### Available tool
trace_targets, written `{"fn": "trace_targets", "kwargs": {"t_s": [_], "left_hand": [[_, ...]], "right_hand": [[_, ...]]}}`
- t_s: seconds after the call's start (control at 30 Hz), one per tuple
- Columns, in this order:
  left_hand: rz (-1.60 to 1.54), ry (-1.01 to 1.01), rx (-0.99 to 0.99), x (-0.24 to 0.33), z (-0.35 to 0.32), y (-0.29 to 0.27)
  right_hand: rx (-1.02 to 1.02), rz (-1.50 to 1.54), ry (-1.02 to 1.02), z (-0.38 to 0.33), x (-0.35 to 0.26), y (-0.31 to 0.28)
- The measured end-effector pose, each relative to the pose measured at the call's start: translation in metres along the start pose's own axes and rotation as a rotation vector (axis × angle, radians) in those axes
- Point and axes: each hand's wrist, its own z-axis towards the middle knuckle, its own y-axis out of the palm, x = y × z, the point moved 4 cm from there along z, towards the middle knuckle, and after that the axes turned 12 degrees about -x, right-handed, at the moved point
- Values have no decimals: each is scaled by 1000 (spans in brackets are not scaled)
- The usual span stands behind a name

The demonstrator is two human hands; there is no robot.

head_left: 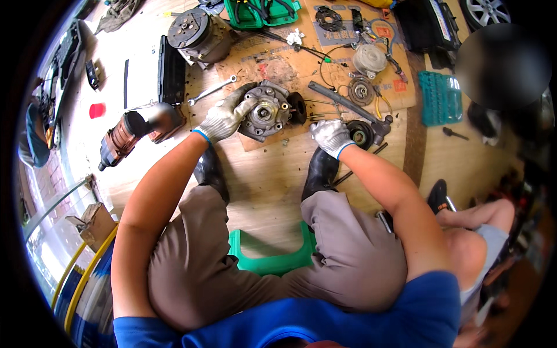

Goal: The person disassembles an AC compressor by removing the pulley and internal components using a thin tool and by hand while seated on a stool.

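Observation:
My left hand, in a white knit glove with grey-coated fingers, grips the left side of a round grey metal compressor housing. The housing lies face up on cardboard, with a shaft hole in its middle and bolt holes round its rim. My right hand, gloved alike, is closed just right of my right boot, apart from the housing. Whatever it may hold is hidden in the curled fingers. Beside it lies a black pulley ring. A dark round part sits against the housing's right side.
A hammer lies beyond my right hand, and a wrench beyond my left. Farther off are a larger compressor, a green tool case and a teal socket tray. A cordless driver lies left. Another person's bare leg shows right.

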Motion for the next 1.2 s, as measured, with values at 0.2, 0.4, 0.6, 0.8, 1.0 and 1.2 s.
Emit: {"fn": "trace_targets", "kwargs": {"t_s": [0.2,0.4,0.6,0.8,1.0,1.2], "left_hand": [[3,-3,40,0,-1,0],[40,44,69,-6,0,1],[-15,10,34,-6,-1,0],[40,14,49,-4,-1,1],[24,43,47,-8,0,2],[15,11,31,-2,-4,-2]], "right_hand": [[58,-21,76,-12,3,-28],[261,665,368,-26,38,-124],[571,1175,40,1,30,-212],[542,787,-70,20,3,-233],[568,660,-157,21,-9,-236],[545,604,-219,28,-18,-239]]}}
